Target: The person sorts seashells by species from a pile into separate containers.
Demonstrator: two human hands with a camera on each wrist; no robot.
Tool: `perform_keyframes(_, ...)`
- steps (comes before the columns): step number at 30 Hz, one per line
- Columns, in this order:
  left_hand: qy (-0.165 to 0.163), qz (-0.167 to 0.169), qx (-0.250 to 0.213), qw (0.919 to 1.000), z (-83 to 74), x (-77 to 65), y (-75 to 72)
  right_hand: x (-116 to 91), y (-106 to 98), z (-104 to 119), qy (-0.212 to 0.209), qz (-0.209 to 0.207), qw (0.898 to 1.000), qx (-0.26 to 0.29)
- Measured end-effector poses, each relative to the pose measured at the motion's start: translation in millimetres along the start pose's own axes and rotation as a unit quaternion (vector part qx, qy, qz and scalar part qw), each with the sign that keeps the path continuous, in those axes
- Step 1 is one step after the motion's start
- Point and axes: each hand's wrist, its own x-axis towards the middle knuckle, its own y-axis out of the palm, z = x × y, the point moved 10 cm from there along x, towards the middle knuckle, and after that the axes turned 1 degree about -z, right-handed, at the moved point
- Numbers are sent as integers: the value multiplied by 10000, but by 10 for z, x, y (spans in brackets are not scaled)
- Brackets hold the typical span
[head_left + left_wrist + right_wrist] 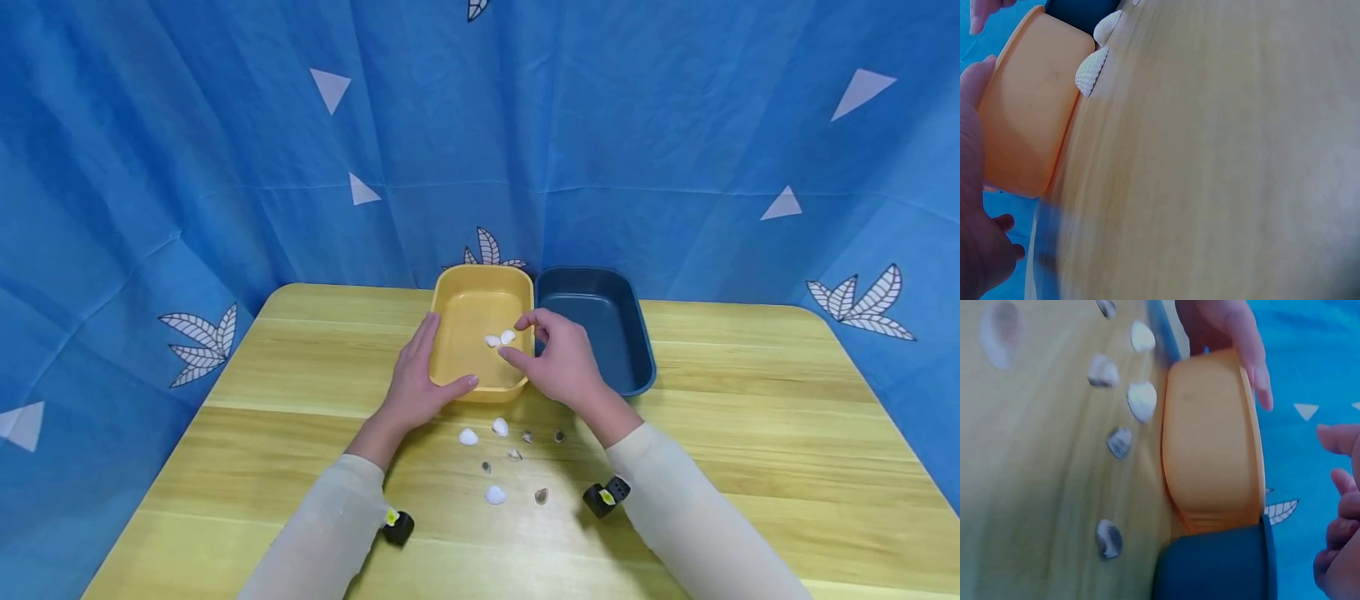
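Observation:
My left hand (pixel 415 379) rests against the near left corner of a yellow bin (pixel 525 385), its fingers stretched along the outer left side and its thumb at the front rim. Two white seashells (pixel 492 341) lie inside that bin. Above the bin's right side is my right hand (pixel 562 354), thumb and index finger spread apart with nothing between them. Its other fingers curl loosely in the right wrist view. White shells (pixel 495 495) and small dark brown shells (pixel 542 496) lie scattered on the table in front of the bin.
A dark blue bin (pixel 642 333) stands directly right of the yellow one, rims side by side. Both stand near the back edge of the wooden table (pixel 750 433). Behind hangs a blue patterned curtain (pixel 637 142). Black wrist cameras (pixel 600 500) sit at both sleeves.

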Motion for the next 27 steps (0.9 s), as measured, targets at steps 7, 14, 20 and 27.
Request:
perform_keyframes(7,-25,-18,28,10000,4,-13,-11,-275,-44,75,-195,-226,9995,-44)
perform_keyframes(14,-88,-7,18,10000,23,-20,1,-532,13,65,-221,-305,9992,108)
perform_keyframes(20,12,-37,-11,10000,7,-15,-2,-706,61,60,-319,-389,9987,96)
perform_keyframes(27,43,-63,5,10000,-14,-6,-2,-820,203,-49,-96,-235,9996,-104)
